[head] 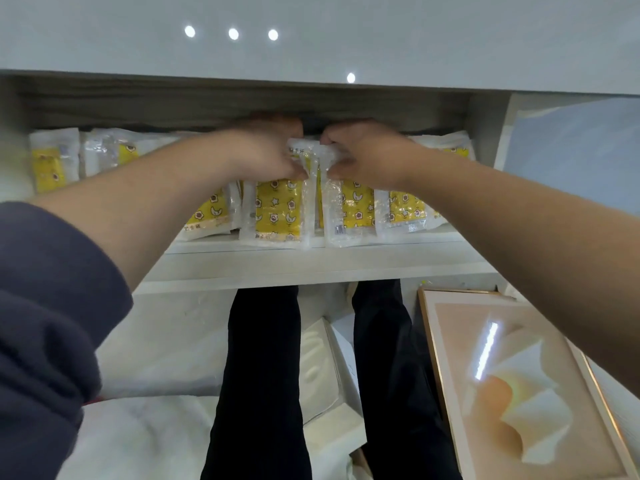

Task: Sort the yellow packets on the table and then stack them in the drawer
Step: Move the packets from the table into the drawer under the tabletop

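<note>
Viewpoint: looking down onto an open drawer (311, 268) that spans the middle band of the frame. The white desk (311, 46) top fills the upper band and overhangs the rear of the drawer.

Left hand (266, 154): enters from the lower left and reaches to the centre of the frame. Its fingers are curled and pinch the upper clear edge of the centre packets (277, 213).

Right hand (363, 157): enters from the right edge and meets the left hand at centre. Its fingers are curled on the same upper edge. The two hands are close together, with only a narrow strip of clear wrap between them.

Centre packets: yellow printed packs in clear wrap, lying inside the drawer. Their lower ends are near the drawer's front wall, and their upper ends are under the hands. Whether they rest flat or are lifted at the top cannot be told.

Other contents of the drawer:
- Left packets (52, 164): at the upper left, by the left wall.
- Right packets (405, 209): just right of centre, partly under the right forearm.

Below the drawer:
- Dark sleeve (41, 323): lower left, pushed up the left arm.
- Legs (263, 358) in black: bottom centre.
- White bags (156, 341): on the floor, left of the legs.
- Framed picture (519, 375): lower right, with a gold edge.
</note>
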Available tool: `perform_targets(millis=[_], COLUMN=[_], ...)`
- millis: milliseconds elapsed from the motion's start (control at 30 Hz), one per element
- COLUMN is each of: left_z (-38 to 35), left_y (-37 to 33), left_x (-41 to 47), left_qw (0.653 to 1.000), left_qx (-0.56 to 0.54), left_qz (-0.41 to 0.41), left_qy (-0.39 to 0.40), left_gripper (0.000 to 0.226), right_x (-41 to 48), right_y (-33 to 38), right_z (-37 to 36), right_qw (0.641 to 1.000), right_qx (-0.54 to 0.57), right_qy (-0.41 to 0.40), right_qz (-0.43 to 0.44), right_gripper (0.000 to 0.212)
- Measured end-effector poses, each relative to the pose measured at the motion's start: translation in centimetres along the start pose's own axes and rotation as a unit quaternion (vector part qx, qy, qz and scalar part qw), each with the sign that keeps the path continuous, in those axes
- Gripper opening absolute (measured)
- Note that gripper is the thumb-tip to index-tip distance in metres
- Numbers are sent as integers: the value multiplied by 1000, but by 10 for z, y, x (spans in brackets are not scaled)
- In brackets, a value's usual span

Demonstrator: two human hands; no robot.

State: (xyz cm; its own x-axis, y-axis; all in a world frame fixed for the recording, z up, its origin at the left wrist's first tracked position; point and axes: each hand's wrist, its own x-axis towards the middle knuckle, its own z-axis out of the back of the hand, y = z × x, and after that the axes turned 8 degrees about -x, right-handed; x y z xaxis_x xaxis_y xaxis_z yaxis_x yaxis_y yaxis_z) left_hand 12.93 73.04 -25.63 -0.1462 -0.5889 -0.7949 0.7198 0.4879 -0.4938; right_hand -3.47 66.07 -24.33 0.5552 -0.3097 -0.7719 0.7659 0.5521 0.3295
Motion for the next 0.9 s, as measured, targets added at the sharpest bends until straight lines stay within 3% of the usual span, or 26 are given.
perform_targets(millis=[100, 233, 367, 500, 600, 667, 800, 900], left_z=[-6, -9, -19, -34, -33, -28, -20, -21], left_y=[5, 27, 51, 62, 59, 61, 80, 91], left_x=[-8, -28, -45, -43, -42, -50, -74, -78], left_qw=[998, 981, 973, 944, 948, 949, 934, 928], left_qx=[15, 48, 161, 269, 261, 254, 294, 316], left_qz=[-14, -55, -103, -142, -134, -138, -149, -141], left_qy=[-67, -182, -129, -126, -124, -129, -138, -137], left_gripper=[43, 72, 107, 116, 115, 113, 108, 103], right_x=[-10, -24, -22, -14, -17, -27, -45, -39], right_y=[1, 9, 24, 30, 26, 17, -11, -14], right_z=[-8, -18, -35, -44, -43, -40, -37, -40], right_qw=[998, 985, 981, 970, 976, 976, 969, 962], right_qx=[-19, -18, -62, -72, -19, -18, -192, -248], right_qy=[-63, -172, -186, -233, -214, -209, -134, -77], right_qz=[18, -7, 8, 2, 19, 52, 81, 82], right_gripper=[49, 38, 44, 39, 41, 54, 97, 107])
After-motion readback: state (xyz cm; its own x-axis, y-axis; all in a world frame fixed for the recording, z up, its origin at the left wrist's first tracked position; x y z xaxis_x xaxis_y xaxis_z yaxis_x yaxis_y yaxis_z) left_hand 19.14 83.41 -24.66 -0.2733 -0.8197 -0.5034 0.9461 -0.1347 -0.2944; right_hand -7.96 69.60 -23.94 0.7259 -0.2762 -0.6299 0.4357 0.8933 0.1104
